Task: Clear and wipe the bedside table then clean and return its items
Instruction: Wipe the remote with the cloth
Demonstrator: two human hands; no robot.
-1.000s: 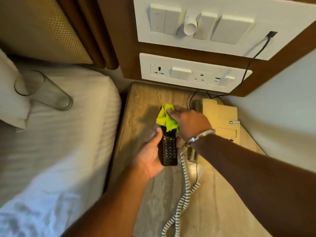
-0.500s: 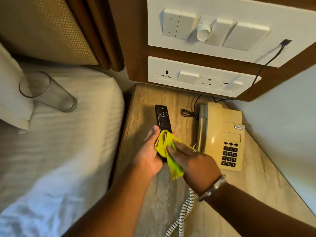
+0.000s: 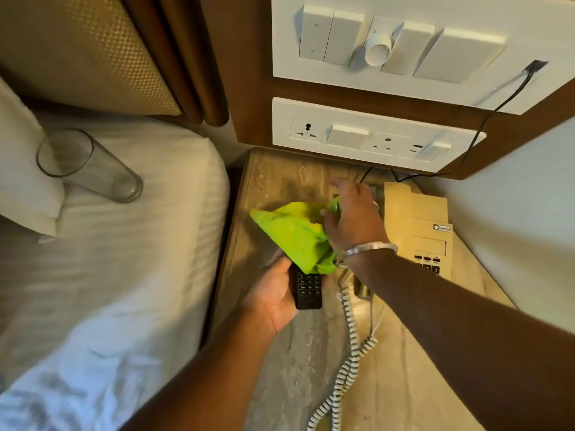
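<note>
My left hand [image 3: 273, 293] grips a black remote control [image 3: 308, 289] over the stone-topped bedside table [image 3: 404, 384]. Only the remote's lower keypad end shows; its upper part is hidden under a bright green cloth [image 3: 295, 233]. My right hand [image 3: 351, 217] holds that cloth by its far edge, and the cloth drapes down over the remote. A beige desk telephone [image 3: 420, 234] sits at the table's back right, and its coiled cord [image 3: 345, 368] runs down toward the front.
A clear drinking glass [image 3: 88, 166] lies on its side on the bed [image 3: 109, 275] to the left, against a pillow [image 3: 21, 188]. White switch and socket panels [image 3: 373, 135] are on the wall behind the table, with a thin black cable [image 3: 494, 110] hanging down.
My right hand has swept the cloth from the remote's lower end up to its far end, and the cloth has spread out. The keypad end is uncovered again.
</note>
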